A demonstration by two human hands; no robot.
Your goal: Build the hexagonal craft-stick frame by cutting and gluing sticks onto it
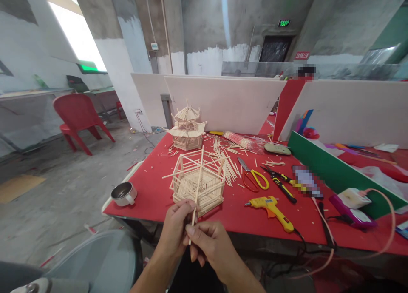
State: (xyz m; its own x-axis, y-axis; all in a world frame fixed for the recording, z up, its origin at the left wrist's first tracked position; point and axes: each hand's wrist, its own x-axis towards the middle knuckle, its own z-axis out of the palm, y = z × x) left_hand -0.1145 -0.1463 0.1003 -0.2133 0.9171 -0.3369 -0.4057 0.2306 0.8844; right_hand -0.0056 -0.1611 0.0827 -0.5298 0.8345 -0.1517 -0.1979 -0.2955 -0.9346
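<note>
- A metal cup (123, 198) sits near the left edge of the red counter (149, 182).
- The left hand (177, 218) has its grip pinching a long, thin stick (199, 176).
- A little stick house (187, 133) stands at the back.
- The stick slants up in front of a stick frame (208, 186) on the counter.
- The right hand (208, 240) has its grip pinching the stick's low end.
- Scissors (252, 174) lie behind a yellow glue gun (270, 209).
- Pliers (283, 188) lie just beside the scissors.
</note>
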